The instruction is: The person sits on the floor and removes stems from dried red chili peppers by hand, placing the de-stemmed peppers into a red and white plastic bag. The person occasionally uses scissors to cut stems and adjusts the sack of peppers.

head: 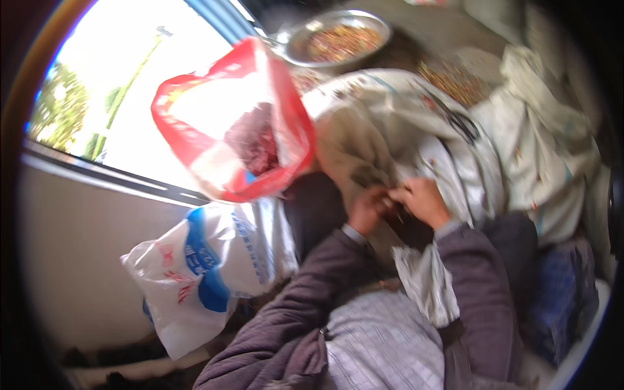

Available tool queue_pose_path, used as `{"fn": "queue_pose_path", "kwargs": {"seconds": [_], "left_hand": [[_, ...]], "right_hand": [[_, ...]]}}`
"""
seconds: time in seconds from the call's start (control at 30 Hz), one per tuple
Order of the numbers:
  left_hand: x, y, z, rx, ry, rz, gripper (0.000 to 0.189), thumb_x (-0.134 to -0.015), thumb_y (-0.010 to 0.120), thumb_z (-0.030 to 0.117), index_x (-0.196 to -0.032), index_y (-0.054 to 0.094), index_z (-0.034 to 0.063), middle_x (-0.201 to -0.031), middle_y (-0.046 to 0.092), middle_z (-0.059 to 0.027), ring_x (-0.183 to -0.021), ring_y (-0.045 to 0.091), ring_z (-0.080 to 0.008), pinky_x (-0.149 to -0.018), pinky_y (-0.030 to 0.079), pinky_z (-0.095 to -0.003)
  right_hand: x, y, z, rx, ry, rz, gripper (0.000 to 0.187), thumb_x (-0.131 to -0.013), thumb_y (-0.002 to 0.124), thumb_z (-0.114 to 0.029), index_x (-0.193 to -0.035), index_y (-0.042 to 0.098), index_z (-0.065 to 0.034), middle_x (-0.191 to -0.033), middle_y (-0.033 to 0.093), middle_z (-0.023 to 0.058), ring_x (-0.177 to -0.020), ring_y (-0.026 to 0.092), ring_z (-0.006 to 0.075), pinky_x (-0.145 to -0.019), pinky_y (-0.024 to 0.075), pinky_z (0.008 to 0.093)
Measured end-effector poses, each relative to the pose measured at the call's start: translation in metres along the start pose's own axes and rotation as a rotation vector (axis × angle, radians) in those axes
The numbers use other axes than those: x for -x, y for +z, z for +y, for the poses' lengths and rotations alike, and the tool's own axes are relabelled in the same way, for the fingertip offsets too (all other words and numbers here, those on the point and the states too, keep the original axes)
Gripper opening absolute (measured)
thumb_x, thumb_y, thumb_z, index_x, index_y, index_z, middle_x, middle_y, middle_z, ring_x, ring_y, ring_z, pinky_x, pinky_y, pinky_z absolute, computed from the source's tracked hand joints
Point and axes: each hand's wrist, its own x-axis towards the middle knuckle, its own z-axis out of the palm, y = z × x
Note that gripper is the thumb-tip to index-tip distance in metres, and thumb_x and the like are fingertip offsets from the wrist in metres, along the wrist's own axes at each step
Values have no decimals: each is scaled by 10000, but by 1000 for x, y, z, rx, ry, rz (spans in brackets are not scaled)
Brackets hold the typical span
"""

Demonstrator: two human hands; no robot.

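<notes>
My left hand [369, 208] and my right hand [422, 200] meet at the fingertips above my lap. The fingers are bent inward as in a pinch, and blur hides whether anything small is between them. Beneath and beyond them a brown cloth [348, 139] lies draped over a stuffed white woven sack [438, 126]. To the left of my left hand, a red and white plastic bag [297, 156] gapes open, with a dark reddish mass [253, 139] inside. Just below my right hand hangs a crumpled strip of white woven sacking [424, 285].
A metal basin [385, 41] of small reddish-brown pieces [346, 43] stands at the back, with more pieces scattered on the floor [451, 80]. Dark-handled scissors [463, 127] rest on the sack. Another knotted sack [551, 161] stands right; a printed white bag [253, 243] lies left, below a bright window [122, 73].
</notes>
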Motion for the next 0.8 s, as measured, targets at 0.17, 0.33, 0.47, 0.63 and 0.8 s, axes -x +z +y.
{"fn": "queue_pose_path", "kwargs": {"seconds": [0.17,0.33,0.47,0.63,0.8], "left_hand": [[-4,-2,7,139,68,177,331,-938,611,19,-1269,598,15,-1074,685,-78,-895,663,-169,-758,556,-318],[0,-1,23,375,78,219,198,-963,605,-5,-1152,623,54,-1010,688,-54,-848,654,-142,-665,532,-257],[-4,-4,23,438,28,289,223,-969,599,-16,-1181,607,53,-1025,693,-64,-855,659,-150,-662,537,-256],[-7,-7,16,489,4,361,301,-966,600,-25,-1252,561,61,-1058,700,-83,-902,683,-171,-699,566,-273],[-7,-8,16,524,-1,310,394,-926,592,-80,-1292,492,24,-1104,662,-125,-965,668,-240,-796,569,-335]], "right_hand": [[-9,-1,15,-111,16,17,472,-887,722,-464,-892,709,8,-767,709,157,-661,681,258,-633,524,361],[1,14,18,99,-43,-254,586,-750,795,-555,-941,727,-5,-951,719,230,-934,694,382,-842,536,447],[-3,17,19,53,-54,-34,468,-778,792,-392,-1075,701,-42,-1025,719,200,-974,689,361,-868,534,430],[-2,16,13,153,-227,77,412,-829,766,-401,-995,685,-33,-921,721,182,-908,698,371,-820,542,457],[7,18,5,249,-249,24,409,-870,713,-463,-964,692,-65,-875,715,157,-867,700,379,-757,547,479]]}}
